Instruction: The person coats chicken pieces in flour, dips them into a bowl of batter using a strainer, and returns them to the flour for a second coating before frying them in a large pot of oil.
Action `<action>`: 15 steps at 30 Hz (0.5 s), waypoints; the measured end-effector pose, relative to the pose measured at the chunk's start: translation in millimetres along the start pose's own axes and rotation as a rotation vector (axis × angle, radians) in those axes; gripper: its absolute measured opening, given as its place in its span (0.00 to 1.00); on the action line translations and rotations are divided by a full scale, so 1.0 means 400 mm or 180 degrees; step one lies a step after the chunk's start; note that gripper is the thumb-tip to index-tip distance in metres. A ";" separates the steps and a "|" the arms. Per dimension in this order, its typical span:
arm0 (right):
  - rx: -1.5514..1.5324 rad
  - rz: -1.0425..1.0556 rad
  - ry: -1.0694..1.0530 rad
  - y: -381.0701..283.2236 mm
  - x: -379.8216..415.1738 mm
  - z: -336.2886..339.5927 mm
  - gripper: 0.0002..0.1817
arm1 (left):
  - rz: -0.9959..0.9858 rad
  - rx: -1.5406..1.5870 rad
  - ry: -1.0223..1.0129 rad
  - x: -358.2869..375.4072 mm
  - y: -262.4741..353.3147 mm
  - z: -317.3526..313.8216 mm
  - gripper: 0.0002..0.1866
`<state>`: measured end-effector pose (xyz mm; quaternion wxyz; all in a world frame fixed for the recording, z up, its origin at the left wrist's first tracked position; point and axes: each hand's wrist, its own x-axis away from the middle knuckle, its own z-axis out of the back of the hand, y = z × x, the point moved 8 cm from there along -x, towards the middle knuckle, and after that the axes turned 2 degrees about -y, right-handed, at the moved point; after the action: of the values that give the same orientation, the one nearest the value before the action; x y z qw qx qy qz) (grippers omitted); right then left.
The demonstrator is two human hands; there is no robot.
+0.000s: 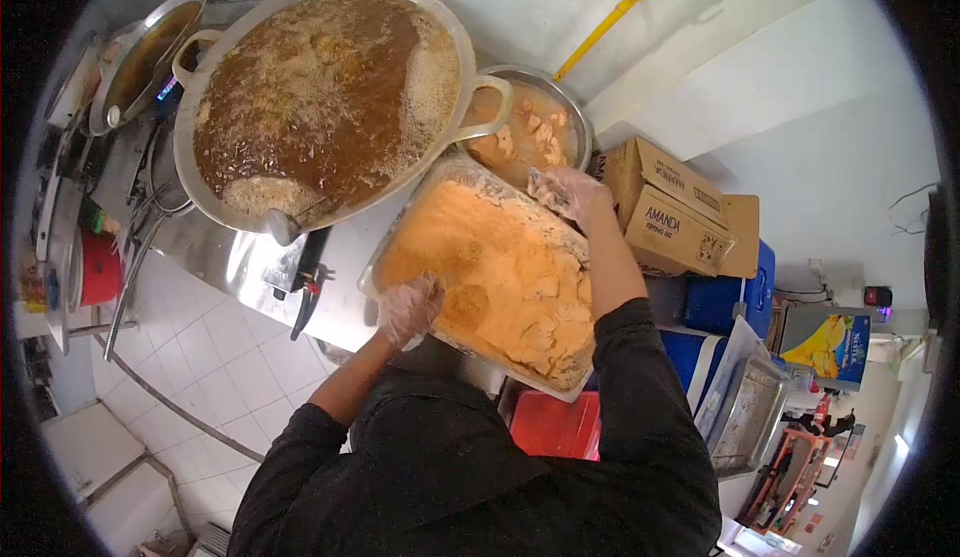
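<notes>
A large rectangular clear-plastic tub (400,219), filled with lumpy pieces coated in dry orange flour (490,267), is seen resting on the stainless-steel surface (345,247) directly in front of the person. The left hand (408,307), covered by a thin, crinkled transparent glove, is curled over the near rim of the tub and dusted with the orange coating; whether anything is pinched in it cannot be told. The right hand (565,194), gloved in the same film and caked with floury crumbs, is held over the far corner of the tub, its fingers bent around a coated lump. Both arms are clothed in black sleeves.

Just beyond the tub, a round steel bowl (575,107) holding pale raw pieces in a wet orange marinade (530,137) is seen. Beside it, a wide, shallow metal pan with loop handles (478,107) is filled with dark brown oil (310,87), foamy at its edges, and a metal ladle (283,225) is leaned at its near rim. A smaller lidded pan (145,57) is placed further left. Brown cardboard boxes (670,217) are stacked to the right, above blue plastic containers (725,297). White square floor tiles (215,357) are visible below.
</notes>
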<state>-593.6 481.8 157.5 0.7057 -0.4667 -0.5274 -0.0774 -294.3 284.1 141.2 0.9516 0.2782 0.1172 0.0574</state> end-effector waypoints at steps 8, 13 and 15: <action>0.0513 0.0117 0.1109 0.056 -0.098 -0.007 0.22 | -0.0101 0.0179 0.0261 -0.005 0.015 0.045 0.13; 0.1150 0.0166 0.1051 0.027 -0.069 -0.032 0.22 | 0.0317 -0.0027 -0.0160 -0.004 0.008 0.038 0.16; 0.1175 0.0238 0.0989 0.044 -0.110 -0.005 0.22 | 0.0367 -0.0050 -0.0184 -0.010 0.014 0.049 0.16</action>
<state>-600.7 473.0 111.4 0.8540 -0.3315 -0.4002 -0.0244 -293.4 278.0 161.0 0.9519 0.2786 0.0730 0.1050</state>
